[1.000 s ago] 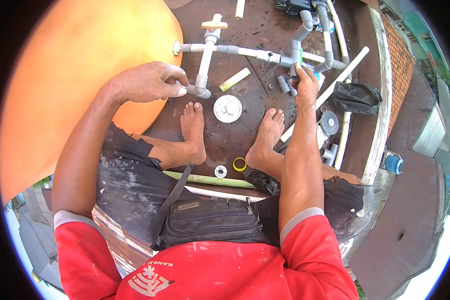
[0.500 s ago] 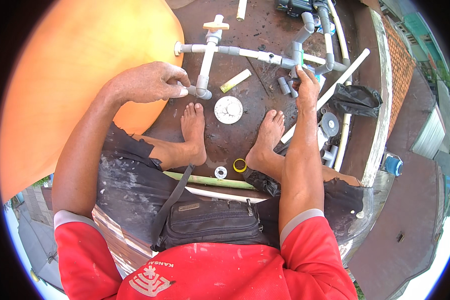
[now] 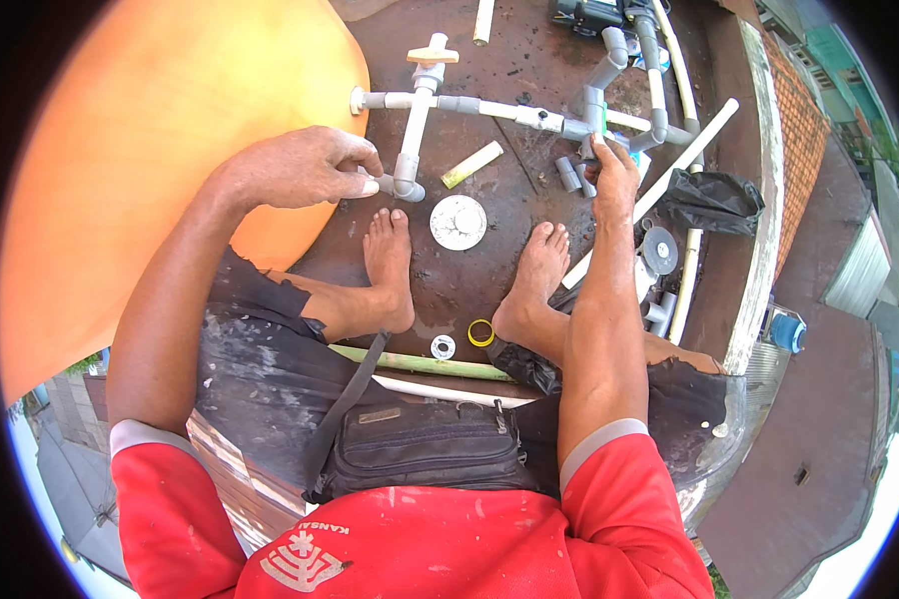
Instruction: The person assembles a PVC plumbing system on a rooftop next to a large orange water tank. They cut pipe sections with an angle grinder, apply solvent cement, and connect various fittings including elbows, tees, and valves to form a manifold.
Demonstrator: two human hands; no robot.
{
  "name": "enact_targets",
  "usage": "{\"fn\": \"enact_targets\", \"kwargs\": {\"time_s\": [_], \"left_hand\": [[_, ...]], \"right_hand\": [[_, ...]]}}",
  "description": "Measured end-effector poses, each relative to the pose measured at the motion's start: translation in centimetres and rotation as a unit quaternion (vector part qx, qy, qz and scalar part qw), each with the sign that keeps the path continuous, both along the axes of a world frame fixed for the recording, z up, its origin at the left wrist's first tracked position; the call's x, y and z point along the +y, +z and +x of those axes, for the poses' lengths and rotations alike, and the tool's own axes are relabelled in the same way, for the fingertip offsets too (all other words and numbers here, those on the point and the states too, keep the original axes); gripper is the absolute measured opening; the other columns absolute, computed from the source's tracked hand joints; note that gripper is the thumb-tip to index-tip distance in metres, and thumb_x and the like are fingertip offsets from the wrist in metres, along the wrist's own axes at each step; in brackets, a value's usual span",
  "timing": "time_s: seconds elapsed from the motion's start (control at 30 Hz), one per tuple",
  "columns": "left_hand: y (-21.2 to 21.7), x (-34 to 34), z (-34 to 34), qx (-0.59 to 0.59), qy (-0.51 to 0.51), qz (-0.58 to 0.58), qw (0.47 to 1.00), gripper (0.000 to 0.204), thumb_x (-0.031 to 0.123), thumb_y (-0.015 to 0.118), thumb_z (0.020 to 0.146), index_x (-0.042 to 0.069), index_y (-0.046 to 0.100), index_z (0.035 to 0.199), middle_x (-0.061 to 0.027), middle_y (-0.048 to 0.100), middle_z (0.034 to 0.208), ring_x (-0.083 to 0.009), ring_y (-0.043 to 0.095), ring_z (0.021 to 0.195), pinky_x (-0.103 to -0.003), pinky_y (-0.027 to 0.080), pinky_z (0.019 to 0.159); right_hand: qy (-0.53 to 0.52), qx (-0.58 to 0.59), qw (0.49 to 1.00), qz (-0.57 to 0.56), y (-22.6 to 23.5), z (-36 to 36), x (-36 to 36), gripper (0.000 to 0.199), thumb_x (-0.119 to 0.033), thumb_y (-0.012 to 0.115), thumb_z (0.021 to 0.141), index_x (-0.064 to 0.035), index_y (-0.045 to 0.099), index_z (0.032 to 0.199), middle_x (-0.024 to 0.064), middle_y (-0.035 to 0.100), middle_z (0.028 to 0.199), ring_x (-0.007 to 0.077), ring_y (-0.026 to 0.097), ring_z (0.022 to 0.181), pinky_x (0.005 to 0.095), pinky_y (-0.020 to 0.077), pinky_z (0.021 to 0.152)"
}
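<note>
left hand (image 3: 305,168) is pinched down on the grey elbow fitting (image 3: 407,188) at the near end of the short upright pipe (image 3: 415,130), fingers closed together around it, right by the edge of the big orange tank (image 3: 160,170). that pipe runs up to a tee on the long grey pipe run (image 3: 489,108) lying across the dark rooftop slab (image 3: 509,250). right hand (image 3: 614,180) is out toward the slab's right edge, fingertips bunched on the far joint of that same run near the loose grey couplings (image 3: 569,172); whether it truly grips or only steadies, i can't tell from here.

bare feet planted mid-slab, a white round disc (image 3: 458,222) between them and the pipework, a yellow ring (image 3: 480,332) and a small white washer (image 3: 443,346) at the near edge, a yellow-white pipe offcut (image 3: 472,164) just beside the upright. black bag (image 3: 709,200) and long white pipes (image 3: 684,170) along the right edge.

my read: he's seating the elbow. to do it well, hold the run firm with the right so the tee doesn't twist, push the elbow straight on along the pipe's line, and keep its open mouth square toward the tank.
</note>
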State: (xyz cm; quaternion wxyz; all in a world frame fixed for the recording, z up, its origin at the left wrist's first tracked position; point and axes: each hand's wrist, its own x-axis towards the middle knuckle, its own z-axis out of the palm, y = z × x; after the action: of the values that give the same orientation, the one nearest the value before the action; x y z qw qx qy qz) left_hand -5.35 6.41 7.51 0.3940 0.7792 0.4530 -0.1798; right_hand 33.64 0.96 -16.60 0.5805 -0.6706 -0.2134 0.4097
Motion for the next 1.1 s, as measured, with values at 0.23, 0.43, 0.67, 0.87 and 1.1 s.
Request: {"fn": "enact_targets", "kwargs": {"time_s": [0.23,0.43,0.67,0.87,1.1], "left_hand": [[0.2,0.0,0.1,0.003,0.002,0.0,1.0,0.042,0.027,0.067,0.099,0.003,0.074,0.133,-0.0073,0.069,0.092,-0.0182,0.062,0.083,-0.036,0.051,0.078],[0.0,0.0,-0.1,0.007,-0.003,0.004,1.0,0.042,0.027,0.067,0.099,0.002,0.074,0.132,-0.0087,0.07,0.096,-0.0206,0.063,0.089,-0.038,0.051,0.083],[0.0,0.0,-0.1,0.006,-0.011,0.005,1.0,0.043,0.029,0.067,0.1,0.002,0.073,0.133,-0.0095,0.072,0.099,-0.0215,0.064,0.09,-0.038,0.051,0.084],[0.6,0.0,0.2,0.006,0.018,-0.027,0.999,0.044,0.03,0.068,0.1,0.002,0.073,0.133,-0.0144,0.076,0.108,-0.025,0.07,0.101,-0.04,0.054,0.093],[-0.5,0.2,-0.3,0.005,0.002,-0.013,1.0,0.045,0.03,0.069,0.1,0.0,0.072,0.133,-0.0185,0.078,0.115,-0.0297,0.072,0.107,-0.042,0.055,0.099]], "right_hand": [[0.007,-0.003,1.0,-0.009,0.1,0.1,0.0,0.035,-0.027,0.081,0.099,-0.0019,0.079,0.124,0.0018,0.072,0.09,0.0117,0.058,0.071,0.0308,0.0494,0.066],[0.008,-0.011,1.0,-0.011,0.3,-0.1,-0.1,0.037,-0.027,0.081,0.099,-0.001,0.078,0.125,0.0035,0.071,0.092,0.013,0.059,0.073,0.0319,0.0502,0.068],[0.016,-0.006,1.0,-0.012,0.0,0.0,-0.2,0.035,-0.029,0.079,0.101,-0.0009,0.078,0.123,0.004,0.071,0.091,0.0133,0.06,0.073,0.0319,0.0509,0.069],[0.122,0.163,0.978,0.039,-1.1,-3.0,-1.0,0.034,-0.026,0.07,0.108,0.0007,0.069,0.129,0.0141,0.079,0.105,0.0168,0.072,0.079,0.0306,0.0587,0.072],[0.156,0.426,0.889,0.069,-0.4,-9.5,3.0,0.044,-0.026,0.039,0.114,0.0023,0.05,0.146,0.0238,0.075,0.114,0.0261,0.068,0.085,0.0414,0.0563,0.077]]}}
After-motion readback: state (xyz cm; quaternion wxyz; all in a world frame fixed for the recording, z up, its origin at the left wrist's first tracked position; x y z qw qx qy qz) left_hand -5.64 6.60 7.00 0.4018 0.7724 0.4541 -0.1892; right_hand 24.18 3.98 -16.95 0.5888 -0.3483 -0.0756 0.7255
